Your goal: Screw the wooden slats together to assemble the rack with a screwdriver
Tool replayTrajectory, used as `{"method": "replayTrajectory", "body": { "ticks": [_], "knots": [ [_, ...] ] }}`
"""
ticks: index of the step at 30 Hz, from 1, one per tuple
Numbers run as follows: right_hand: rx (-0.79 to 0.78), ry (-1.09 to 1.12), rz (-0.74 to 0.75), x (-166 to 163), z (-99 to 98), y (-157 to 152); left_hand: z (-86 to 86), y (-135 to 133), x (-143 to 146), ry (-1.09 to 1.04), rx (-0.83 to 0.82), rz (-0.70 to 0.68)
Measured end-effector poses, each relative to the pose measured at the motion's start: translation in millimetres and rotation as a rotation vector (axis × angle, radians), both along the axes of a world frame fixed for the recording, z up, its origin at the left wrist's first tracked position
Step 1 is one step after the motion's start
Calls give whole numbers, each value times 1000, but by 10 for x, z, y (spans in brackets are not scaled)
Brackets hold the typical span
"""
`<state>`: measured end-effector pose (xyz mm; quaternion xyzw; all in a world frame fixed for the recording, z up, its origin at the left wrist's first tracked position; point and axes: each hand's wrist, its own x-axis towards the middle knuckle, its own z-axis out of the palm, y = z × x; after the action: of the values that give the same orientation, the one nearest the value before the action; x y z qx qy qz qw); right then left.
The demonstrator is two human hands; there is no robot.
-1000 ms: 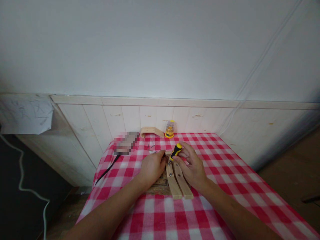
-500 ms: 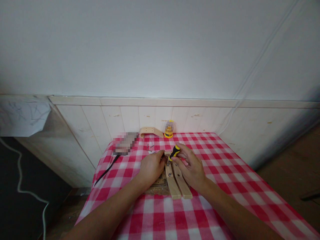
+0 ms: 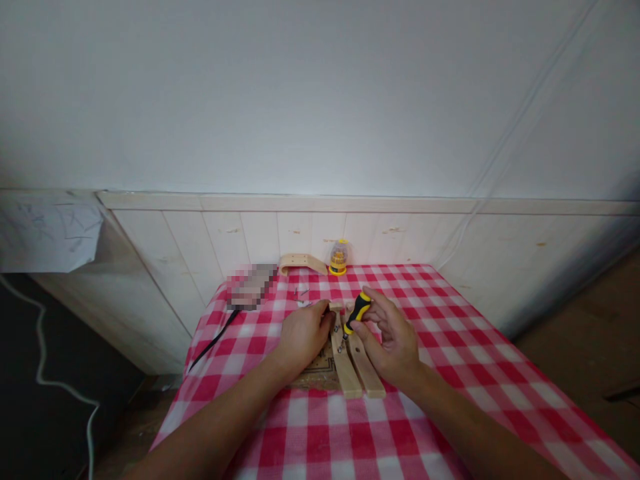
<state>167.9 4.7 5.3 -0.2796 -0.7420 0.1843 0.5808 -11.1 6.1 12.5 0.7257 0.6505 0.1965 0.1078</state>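
Right fingers [image 3: 381, 305] are closed round the screwdriver [image 3: 358, 312]; left fingers [image 3: 318, 309] half curled against 1 wooden strip [image 3: 347, 373], grip unclear

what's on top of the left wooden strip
Two screws show on the strip, the screwdriver at the nearer one. Whatever the left hand covers near the far end can't be seen.

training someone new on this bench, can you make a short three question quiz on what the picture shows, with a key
1. Which hand holds the screwdriver?
2. True or false: in the picture, the curved wooden piece lies left of the yellow-based container.
3. The screwdriver's tip is at:
a) the loose screws on the cloth
b) a screw in the left wooden strip
c) the paper on the wall

Key: 1. The right hand. 2. True. 3. b.
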Motion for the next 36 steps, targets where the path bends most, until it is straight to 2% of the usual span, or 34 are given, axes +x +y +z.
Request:
{"method": "replayTrajectory", "body": {
  "ticks": [6,14,23,36],
  "knots": [
    [4,-50,0,-10,4,-24,-7,-1,-1,8,-8,4],
    [-58,-53,153,-6,38,-48,16,-5,10,10,-32,16],
    [-15,-67,21,-11,15,-12,-8,9,6,16,-28,14],
    [-20,-60,-1,-27,45,-5,8,-5,7,5,-43,10]
  ]
}}
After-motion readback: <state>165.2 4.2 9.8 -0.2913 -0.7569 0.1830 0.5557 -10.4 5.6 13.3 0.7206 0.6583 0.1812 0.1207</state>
